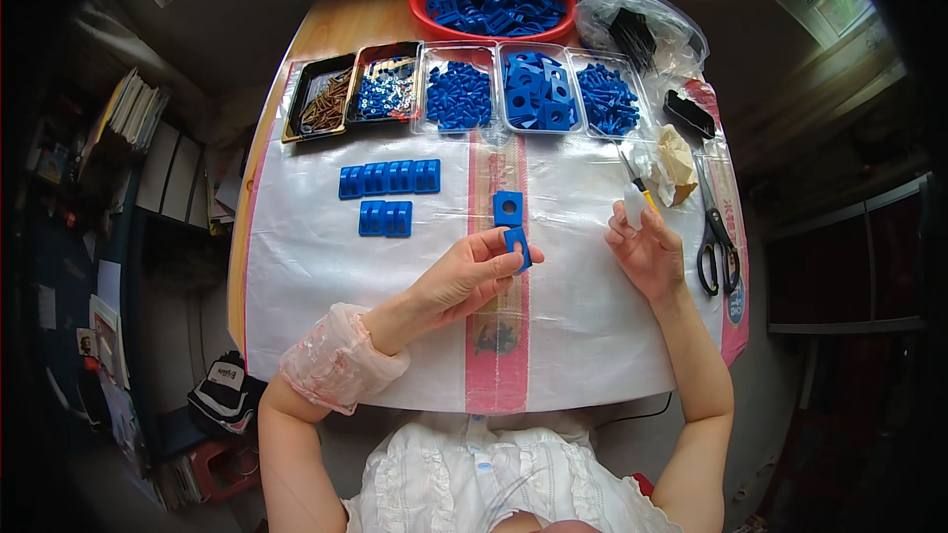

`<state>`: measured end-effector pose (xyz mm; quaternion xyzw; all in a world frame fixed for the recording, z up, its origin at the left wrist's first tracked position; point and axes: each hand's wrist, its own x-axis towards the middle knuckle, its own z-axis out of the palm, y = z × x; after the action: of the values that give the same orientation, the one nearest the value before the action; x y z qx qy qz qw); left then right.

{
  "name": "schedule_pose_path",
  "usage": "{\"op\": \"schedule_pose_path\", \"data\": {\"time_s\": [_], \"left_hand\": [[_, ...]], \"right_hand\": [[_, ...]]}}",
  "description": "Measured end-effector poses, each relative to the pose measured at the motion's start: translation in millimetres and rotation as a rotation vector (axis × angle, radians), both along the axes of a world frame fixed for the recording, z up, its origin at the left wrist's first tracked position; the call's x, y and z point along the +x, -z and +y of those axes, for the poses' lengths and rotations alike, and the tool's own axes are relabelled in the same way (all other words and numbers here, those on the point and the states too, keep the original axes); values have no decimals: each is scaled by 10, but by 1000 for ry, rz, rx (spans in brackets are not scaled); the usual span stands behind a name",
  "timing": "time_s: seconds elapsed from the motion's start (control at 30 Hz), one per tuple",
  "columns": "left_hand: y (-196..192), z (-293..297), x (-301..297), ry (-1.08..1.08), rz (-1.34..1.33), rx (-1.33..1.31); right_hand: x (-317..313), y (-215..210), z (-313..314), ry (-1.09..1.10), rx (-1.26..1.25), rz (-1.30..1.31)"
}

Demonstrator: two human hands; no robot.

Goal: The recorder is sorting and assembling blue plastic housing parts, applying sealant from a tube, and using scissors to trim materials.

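In my left hand, thumb and fingers pinch a small blue plastic piece with a round hole, partly hidden by the thumb. Just beyond it, a similar blue piece lies on the pink-and-tan stripe of the cover. On the right, my right hand is curled around the yellow-and-black handle of a screwdriver, whose shaft points away toward the trays. Something whitish covers a fingertip of that hand. Left of centre, several ribbed blue pieces lie in two rows.
Across the back stand trays of screws, small metal-and-blue parts, blue plugs, square blue pieces and more blue plugs. Behind them is a red basin of blue parts. Black scissors and crumpled paper lie right.
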<state>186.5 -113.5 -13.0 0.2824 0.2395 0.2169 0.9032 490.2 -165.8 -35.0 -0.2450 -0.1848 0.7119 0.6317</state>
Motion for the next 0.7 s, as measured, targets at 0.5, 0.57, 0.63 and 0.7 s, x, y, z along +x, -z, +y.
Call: {"op": "schedule_pose_path", "data": {"time_s": [0.5,0.57,0.63,0.7], "left_hand": [[109,-30,51,-24,-206,-225],[74,-20,48,-13,-213,-226],[73,-32,59,-5,-230,-230],[87,-56,64,8,-240,-229]], "right_hand": [[38,117,-48,18,-16,-62],[20,95,-42,15,-14,-72],[1,71,-43,32,-15,-92],[-4,59,-42,44,-12,-111]]}}
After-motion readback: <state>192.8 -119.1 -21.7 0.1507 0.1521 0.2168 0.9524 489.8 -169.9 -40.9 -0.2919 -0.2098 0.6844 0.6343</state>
